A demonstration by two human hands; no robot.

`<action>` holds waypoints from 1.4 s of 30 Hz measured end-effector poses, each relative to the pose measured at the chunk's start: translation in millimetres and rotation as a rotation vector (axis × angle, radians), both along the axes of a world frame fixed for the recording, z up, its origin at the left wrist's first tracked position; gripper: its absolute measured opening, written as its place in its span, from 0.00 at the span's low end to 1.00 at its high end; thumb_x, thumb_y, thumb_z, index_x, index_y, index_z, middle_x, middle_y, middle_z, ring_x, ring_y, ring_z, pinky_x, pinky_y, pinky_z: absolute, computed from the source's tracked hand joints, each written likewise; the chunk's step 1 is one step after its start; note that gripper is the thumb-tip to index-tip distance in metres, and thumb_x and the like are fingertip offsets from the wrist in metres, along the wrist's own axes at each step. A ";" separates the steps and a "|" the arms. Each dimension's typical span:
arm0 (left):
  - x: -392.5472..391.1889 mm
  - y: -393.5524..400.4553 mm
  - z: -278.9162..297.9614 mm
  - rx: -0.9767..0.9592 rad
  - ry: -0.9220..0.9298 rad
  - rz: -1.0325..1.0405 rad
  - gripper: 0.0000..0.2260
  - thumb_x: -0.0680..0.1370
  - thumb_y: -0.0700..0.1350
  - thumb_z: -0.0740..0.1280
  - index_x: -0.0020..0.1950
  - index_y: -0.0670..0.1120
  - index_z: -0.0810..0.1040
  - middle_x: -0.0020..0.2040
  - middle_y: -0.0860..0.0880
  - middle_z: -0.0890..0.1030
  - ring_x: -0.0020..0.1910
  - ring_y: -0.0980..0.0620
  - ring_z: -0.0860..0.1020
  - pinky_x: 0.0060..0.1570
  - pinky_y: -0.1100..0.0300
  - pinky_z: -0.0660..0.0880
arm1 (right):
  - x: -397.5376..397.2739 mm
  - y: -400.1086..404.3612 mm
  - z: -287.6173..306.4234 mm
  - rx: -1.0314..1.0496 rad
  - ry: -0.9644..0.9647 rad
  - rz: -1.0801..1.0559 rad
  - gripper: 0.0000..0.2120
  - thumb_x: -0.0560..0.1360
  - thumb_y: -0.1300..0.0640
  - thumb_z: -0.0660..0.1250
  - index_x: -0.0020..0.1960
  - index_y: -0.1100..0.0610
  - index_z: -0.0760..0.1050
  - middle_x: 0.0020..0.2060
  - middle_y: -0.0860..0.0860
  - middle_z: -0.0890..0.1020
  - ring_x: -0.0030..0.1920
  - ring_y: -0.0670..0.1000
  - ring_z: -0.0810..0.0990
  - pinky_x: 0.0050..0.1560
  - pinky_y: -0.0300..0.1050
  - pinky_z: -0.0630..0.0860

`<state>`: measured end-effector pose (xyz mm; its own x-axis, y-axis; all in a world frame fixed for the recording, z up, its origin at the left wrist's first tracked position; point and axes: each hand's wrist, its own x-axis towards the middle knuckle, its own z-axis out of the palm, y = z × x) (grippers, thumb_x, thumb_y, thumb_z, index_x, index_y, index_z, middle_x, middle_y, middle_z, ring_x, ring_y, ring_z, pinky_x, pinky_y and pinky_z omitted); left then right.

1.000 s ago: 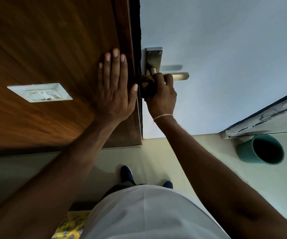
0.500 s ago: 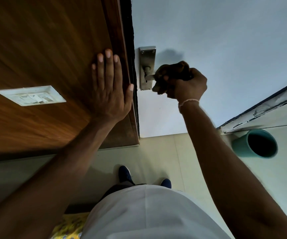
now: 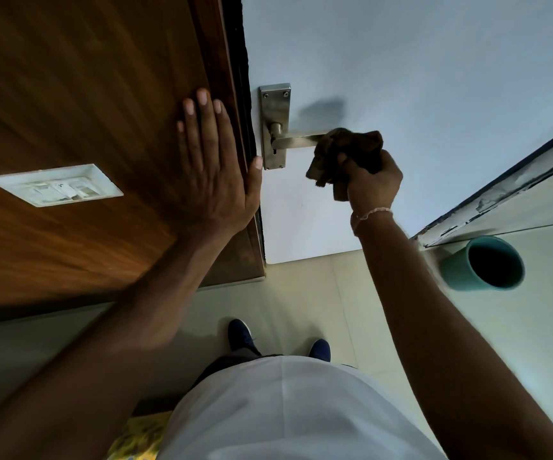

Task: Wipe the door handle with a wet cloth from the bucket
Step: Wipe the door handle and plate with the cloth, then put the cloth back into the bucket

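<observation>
Door handle [image 3: 296, 140] first: its lever sticks out rightward from a steel backplate [image 3: 275, 126] on the pale door [image 3: 434, 78], which fills the far right of the scene, with the wooden panel [image 3: 69, 111] filling the far left. Low on the right, the teal bucket [image 3: 482, 263] stands on the floor [image 3: 318, 293], well apart from the handle.

The left hand [image 3: 213, 167] lies flat against the wooden panel beside the door's edge, fingers straight and close together, holding nothing, apparently bracing. The right hand [image 3: 373, 180] is curled into a fist around the dark cloth [image 3: 344, 151], which is bunched up and clamped tight, with a corner hanging out toward the left.

A second ago the cloth was pressed at the lever's root, against the backplate; half a second ago it was wrapped around the middle of the lever; now it sits at the lever's free right end, with most of the bar bare and showing. So one stroke has run the lever from root to tip. Whether the cloth still touches the tip or has just slipped off it is hard to tell.

I judge that the lever has had a full pass, while the backplate and the small spindle collar [image 3: 276, 128] may still need wiping, or the cloth a fresh dip in the bucket.
</observation>
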<state>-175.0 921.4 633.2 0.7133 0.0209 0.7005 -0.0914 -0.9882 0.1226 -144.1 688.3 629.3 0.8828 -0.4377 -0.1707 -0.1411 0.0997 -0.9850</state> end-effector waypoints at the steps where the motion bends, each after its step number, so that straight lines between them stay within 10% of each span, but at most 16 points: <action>1: -0.6 -1.8 1.5 -0.018 0.007 -0.009 0.36 0.86 0.56 0.58 0.85 0.33 0.56 0.85 0.31 0.59 0.86 0.30 0.57 0.85 0.35 0.56 | -5.6 3.9 -3.1 0.039 0.000 0.040 0.12 0.76 0.65 0.78 0.59 0.59 0.84 0.48 0.49 0.89 0.48 0.47 0.89 0.45 0.42 0.84; 12: 0.0 -45.4 -4.7 -0.362 0.164 -0.654 0.26 0.88 0.48 0.56 0.82 0.35 0.66 0.83 0.35 0.67 0.85 0.37 0.63 0.83 0.38 0.62 | -40.0 -3.5 -19.9 0.585 -0.020 0.383 0.15 0.87 0.63 0.56 0.71 0.62 0.73 0.62 0.65 0.77 0.57 0.64 0.76 0.56 0.60 0.73; 18: 26.8 -100.3 -1.2 -1.053 0.906 -0.632 0.25 0.80 0.65 0.61 0.57 0.46 0.83 0.55 0.45 0.86 0.61 0.45 0.83 0.69 0.39 0.77 | -70.6 -48.5 -23.7 0.610 0.022 0.316 0.10 0.86 0.60 0.56 0.57 0.61 0.75 0.49 0.60 0.78 0.45 0.60 0.74 0.44 0.48 0.71; 26: 25.0 -224.1 5.5 -1.011 1.359 -0.748 0.14 0.81 0.46 0.76 0.57 0.35 0.85 0.51 0.36 0.88 0.50 0.37 0.87 0.62 0.41 0.85 | -110.7 -169.1 -41.1 0.658 0.138 0.148 0.13 0.87 0.55 0.62 0.65 0.60 0.78 0.55 0.59 0.85 0.53 0.57 0.84 0.55 0.49 0.83; 34: 12.2 -384.3 -5.7 -1.095 1.366 -0.738 0.10 0.78 0.37 0.77 0.53 0.32 0.82 0.42 0.36 0.83 0.37 0.39 0.81 0.45 0.46 0.81 | -152.6 -299.9 -52.0 1.210 -0.090 0.025 0.51 0.77 0.21 0.61 0.81 0.61 0.70 0.80 0.62 0.72 0.80 0.63 0.71 0.80 0.56 0.70; 42: 24.3 -497.8 -28.6 -1.255 1.593 -0.723 0.04 0.81 0.34 0.72 0.53 0.40 0.79 0.44 0.40 0.83 0.41 0.41 0.82 0.38 0.50 0.83 | -153.4 -409.9 -51.3 0.984 -0.032 -0.139 0.26 0.86 0.58 0.64 0.83 0.57 0.68 0.76 0.60 0.77 0.66 0.60 0.84 0.63 0.52 0.84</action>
<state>-150.7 423.5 604.7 0.6206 -0.5992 -0.5058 0.4987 -0.1961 0.8443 -297.5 278.4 578.0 0.8446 -0.2137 -0.4908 -0.0410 0.8883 -0.4574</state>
